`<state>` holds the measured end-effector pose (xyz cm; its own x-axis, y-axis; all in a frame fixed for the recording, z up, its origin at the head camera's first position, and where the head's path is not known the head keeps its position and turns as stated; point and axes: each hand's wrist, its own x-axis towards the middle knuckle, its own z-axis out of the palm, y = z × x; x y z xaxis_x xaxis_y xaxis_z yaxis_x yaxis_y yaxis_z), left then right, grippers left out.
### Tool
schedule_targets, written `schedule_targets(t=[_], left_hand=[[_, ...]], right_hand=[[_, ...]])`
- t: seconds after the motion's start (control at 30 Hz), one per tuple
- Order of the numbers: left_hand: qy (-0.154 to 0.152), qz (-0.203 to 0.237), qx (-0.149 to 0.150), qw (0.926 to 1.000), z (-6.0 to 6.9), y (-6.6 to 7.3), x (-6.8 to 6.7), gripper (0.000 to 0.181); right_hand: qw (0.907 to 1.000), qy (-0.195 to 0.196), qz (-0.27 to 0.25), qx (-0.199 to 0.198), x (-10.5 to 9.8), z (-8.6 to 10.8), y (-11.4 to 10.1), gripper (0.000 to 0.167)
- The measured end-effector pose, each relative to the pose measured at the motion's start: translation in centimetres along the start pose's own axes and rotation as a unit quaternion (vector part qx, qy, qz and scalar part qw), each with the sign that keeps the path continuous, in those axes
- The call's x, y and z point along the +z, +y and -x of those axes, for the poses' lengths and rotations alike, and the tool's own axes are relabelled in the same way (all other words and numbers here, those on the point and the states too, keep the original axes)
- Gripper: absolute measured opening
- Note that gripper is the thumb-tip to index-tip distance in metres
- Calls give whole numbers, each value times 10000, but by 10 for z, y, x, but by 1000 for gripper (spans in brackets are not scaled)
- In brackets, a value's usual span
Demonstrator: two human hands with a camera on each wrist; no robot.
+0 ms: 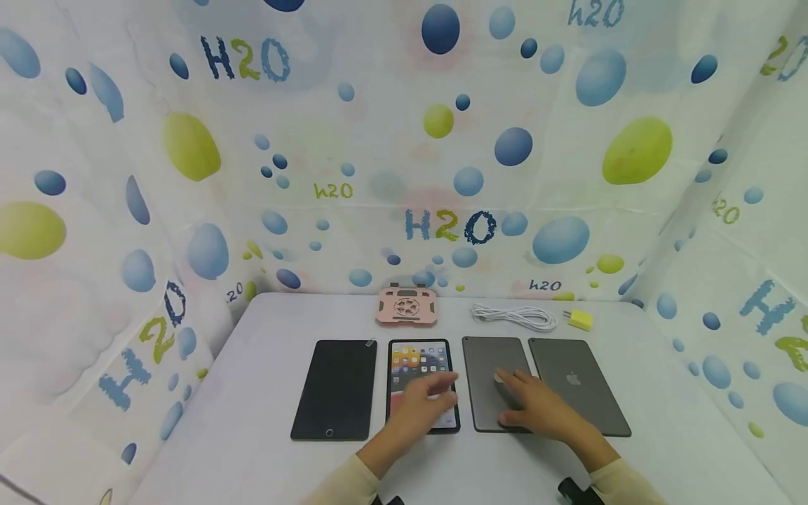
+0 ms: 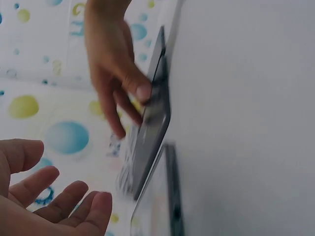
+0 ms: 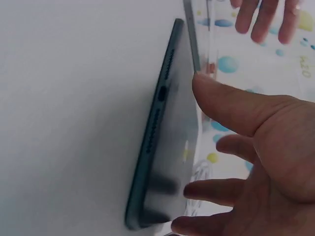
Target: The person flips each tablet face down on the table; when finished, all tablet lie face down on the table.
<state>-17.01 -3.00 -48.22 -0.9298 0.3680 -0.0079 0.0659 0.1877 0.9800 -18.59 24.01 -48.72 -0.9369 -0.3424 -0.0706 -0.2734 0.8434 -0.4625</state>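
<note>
Four tablets lie side by side on a white table. Over the second from the left, whose lit screen (image 1: 404, 354) shows app icons, hovers my left hand (image 1: 418, 405), fingers loosely bent and holding nothing. My right hand (image 1: 536, 407) spreads over a grey tablet (image 1: 489, 361) lying back up. Its thumb and fingertips are at that tablet's surface; whether they touch it I cannot tell. In the right wrist view the same hand (image 3: 280, 147) is beside the tablet's edge (image 3: 156, 118) with its port. The left hand (image 2: 69, 206) looks empty in the left wrist view.
Leftmost lies a dark-screened tablet (image 1: 337, 386); rightmost, a grey one (image 1: 583, 393) with an apple logo. Behind them are a pink case-like object (image 1: 407, 308), a coiled white cable (image 1: 514, 317) and a yellow plug adapter (image 1: 578, 320). A patterned curtain (image 1: 379, 154) surrounds the table.
</note>
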Motion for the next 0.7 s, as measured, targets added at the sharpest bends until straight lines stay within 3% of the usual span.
schedule_targets(t=[0.17, 0.3, 0.5, 0.7], left_hand=[[640, 101, -228, 9976, 7, -1, -38, 47], [939, -72, -520, 9942, 14, -3, -56, 55], [1052, -175, -876, 9904, 18, -8, -62, 61], [825, 139, -1003, 9914, 20, -10, -60, 67]], right_hand=[[9980, 354, -499, -157, 0, -4, -7, 84], [9897, 366, -1347, -315, 6, -10, -22, 93], [9641, 138, -2649, -142, 21, -19, -48, 97], [9444, -212, -3278, 127, 32, -28, -64, 99]])
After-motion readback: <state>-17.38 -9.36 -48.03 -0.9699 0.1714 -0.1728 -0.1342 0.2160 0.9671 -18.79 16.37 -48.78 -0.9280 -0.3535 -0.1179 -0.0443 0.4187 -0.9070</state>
